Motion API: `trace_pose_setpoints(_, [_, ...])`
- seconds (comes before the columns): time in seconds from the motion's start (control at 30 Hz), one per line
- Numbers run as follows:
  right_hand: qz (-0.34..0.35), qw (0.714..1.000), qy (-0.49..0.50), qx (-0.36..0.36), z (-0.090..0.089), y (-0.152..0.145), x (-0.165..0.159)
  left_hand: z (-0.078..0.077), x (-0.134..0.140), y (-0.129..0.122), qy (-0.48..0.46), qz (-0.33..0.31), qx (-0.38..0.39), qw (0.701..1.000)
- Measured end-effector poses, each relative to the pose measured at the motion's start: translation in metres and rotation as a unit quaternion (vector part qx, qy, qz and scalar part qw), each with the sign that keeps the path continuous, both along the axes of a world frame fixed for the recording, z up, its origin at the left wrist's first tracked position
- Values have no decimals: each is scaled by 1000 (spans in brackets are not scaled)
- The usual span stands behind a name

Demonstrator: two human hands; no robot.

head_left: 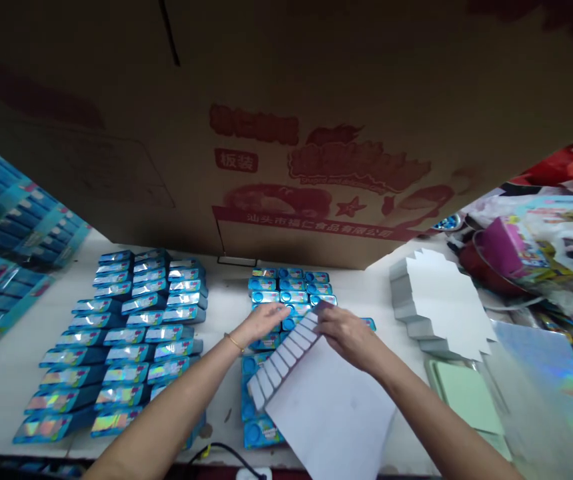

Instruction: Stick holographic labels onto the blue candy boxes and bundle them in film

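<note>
My right hand (349, 333) is closed on the upper corner of a white card sheet (336, 407), which tilts over the table. Along the card's left edge runs a row of white tabs or slots (286, 357). My left hand (263, 321), with a thin bracelet at the wrist, reaches over a group of small blue packs (293, 285); its fingers are stretched out, and whether they touch a pack I cannot tell. More blue packs (261, 433) lie partly under the card's left side.
Rows of blue packs (126, 337) stand on the white table at left. A large brown carton (286, 220) rises behind. At right are a stack of white zigzag-edged cards (441, 300), pale green pieces (466, 397) and a shiny sheet (546, 393). A cable (231, 450) lies in front.
</note>
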State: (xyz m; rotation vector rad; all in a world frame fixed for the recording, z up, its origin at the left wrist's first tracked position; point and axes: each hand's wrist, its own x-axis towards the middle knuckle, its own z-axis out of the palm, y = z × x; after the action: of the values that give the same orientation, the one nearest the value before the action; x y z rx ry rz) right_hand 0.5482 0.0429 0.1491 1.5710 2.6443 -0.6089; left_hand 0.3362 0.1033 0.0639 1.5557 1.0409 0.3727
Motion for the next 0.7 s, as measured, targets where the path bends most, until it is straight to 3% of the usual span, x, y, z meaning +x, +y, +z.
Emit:
trace_pose_setpoints(0.1, [36,986,102,-125,4,21,-12,-9,1,-24,-34,-50,-110,992])
trace_pose_setpoints(0.17, [-13,992,77,-100,-7,48,-29,-14,3,-40,-42,-16,-132,990])
trace_pose_setpoints(0.23, [-73,996,-14,-55,-26,79,-51,-17,3,-51,-47,28,-143,988])
trace_pose_setpoints(0.37, [-100,987,-125,-24,-65,120,-86,-15,-6,-58,-36,61,-123,990])
trace_pose_setpoints(0.43, [-108,986,-123,-8,-77,127,-91,-12,-14,-51,-2,82,-45,996])
trace_pose_setpoints(0.5, [-128,987,-99,4,-85,131,-90,-11,-24,-35,50,112,85,989])
trace_pose_setpoints(0.6, [-163,986,-42,7,-95,140,-84,-14,-36,3,135,145,263,944])
trace_pose_setpoints(0.7, [-176,984,-10,-5,-102,152,-82,-22,-40,43,194,134,332,913])
